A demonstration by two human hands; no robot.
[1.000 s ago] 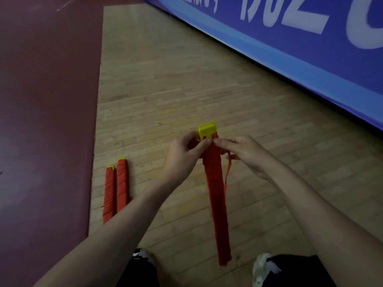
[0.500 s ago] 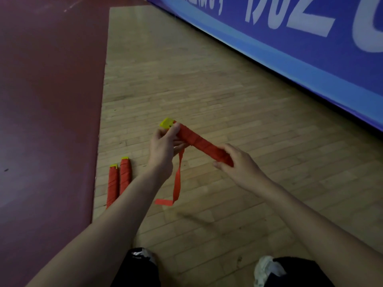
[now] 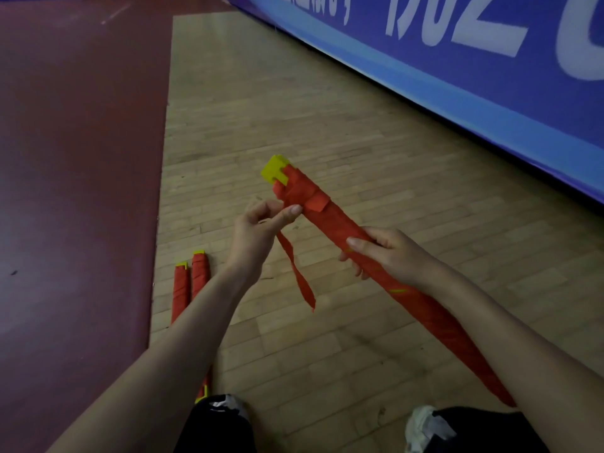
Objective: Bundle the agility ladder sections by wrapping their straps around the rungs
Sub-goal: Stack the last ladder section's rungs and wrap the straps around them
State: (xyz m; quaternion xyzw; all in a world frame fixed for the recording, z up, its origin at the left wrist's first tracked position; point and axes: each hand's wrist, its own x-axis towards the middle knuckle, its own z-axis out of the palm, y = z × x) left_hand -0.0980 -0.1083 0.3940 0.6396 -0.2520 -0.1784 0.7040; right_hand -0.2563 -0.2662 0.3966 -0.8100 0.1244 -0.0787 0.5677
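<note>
Bundles [image 3: 200, 273] left (on floor [image 3: 294, 109]); banner [image 3: 457, 76] right

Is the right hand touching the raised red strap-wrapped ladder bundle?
Touching. Head view: the right hand curls its fingers round the raised red strap-wrapped ladder bundle.

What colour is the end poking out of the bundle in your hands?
Yellow: the rung end shows clearly in the head view.

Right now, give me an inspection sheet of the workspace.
surface: wooden floor, dark red area on its left.
job's things: ladder bundle held off the floor, yellow end up, strap hanging loose; two wrapped bundles side by side on the floor.
clutter: nothing seen.
grippers: left hand pinches the strap; right hand grips the ladder bundle mid-length.
cables: nothing seen.
surroundings: blue banner with white lettering; shoes at bottom edge.
</note>
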